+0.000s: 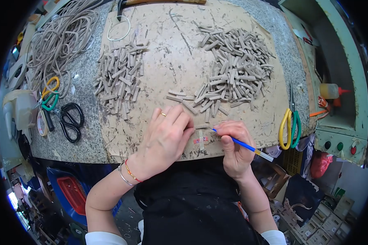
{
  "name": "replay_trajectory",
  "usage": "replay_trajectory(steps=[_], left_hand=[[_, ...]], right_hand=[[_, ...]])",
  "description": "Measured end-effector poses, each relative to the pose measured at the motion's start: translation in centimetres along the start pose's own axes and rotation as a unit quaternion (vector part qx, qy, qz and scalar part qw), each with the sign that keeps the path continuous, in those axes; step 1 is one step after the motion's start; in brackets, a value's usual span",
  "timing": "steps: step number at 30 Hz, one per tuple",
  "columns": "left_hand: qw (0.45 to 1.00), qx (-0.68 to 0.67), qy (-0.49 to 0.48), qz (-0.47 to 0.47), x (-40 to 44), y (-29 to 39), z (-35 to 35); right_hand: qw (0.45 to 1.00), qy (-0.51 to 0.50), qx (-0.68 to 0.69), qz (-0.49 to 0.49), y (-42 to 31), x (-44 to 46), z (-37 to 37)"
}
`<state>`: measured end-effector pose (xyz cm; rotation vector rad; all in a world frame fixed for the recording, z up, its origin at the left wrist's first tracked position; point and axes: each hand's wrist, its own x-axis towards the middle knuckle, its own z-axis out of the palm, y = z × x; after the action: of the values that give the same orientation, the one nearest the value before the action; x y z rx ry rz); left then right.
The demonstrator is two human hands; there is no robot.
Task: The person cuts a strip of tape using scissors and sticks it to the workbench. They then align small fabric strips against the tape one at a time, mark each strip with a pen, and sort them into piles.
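"Black apron [184, 212] closest to us, and just beyond it both hands over the counter [84, 134]. What's the left grip [165, 134] doing?"

"Fingers curled, thumb and forefinger nearly meeting, right beside one end of a short strip [201, 126]. I can't tell whether they pinch it or only steady it."

"And the right grip [236, 149]?"

"Closed on a slim blue tool [243, 143], fingers near its point. That point comes at the strip's other end, so the strip lies between the two grips."

"How would you say the strip handles?"

"Very light, I'd guess, and fairly stiff for its length, perhaps with a little give. It looks matt and rough, so I wouldn't expect it to slip much."

"Fragile?"

"Hard to say. Its edges might fray or crumble under a hard squeeze. I'd take it by the sides, close to the left end, with fingertips only, leaving the other end free for the tool."

"More of them about?"

"One heap [120, 77] beyond the left grip, out to its left, and a bigger heap [239, 69] beyond the right grip. A small pink patch [200, 140] sits between the hands, just nearer the apron than the strip."
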<state>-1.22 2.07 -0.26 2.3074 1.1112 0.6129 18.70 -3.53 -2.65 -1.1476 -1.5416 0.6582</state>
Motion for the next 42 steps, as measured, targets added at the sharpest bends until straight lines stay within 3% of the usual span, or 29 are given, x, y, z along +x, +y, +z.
replay_trajectory(steps=[6,21,27,36,39,42], left_hand=[[0.999,-0.039,0.015,-0.015,-1.3,1.1,0.8],[0.996,-0.061,0.064,-0.033,-2.4,0.9,1.6],[0.995,-0.062,0.072,-0.032,-2.3,0.9,1.8],[0.995,-0.054,0.079,-0.032,-2.4,0.9,1.9],[0.995,-0.055,0.073,-0.027,-2.3,1.0,1.7],[0.988,0.086,0.107,-0.067,-2.1,-0.3,-0.8]], right_hand=[[1.000,-0.011,0.022,-0.002,-0.4,-0.8,0.2],[0.992,-0.075,-0.091,-0.047,0.1,-0.6,0.1],[0.996,-0.068,-0.051,-0.042,0.2,-0.8,0.1],[0.981,-0.108,-0.131,-0.088,-0.4,0.1,0.3],[0.984,-0.125,-0.098,-0.074,-0.3,-0.1,-0.4],[0.994,-0.071,-0.047,-0.062,0.1,-0.4,-0.6]])
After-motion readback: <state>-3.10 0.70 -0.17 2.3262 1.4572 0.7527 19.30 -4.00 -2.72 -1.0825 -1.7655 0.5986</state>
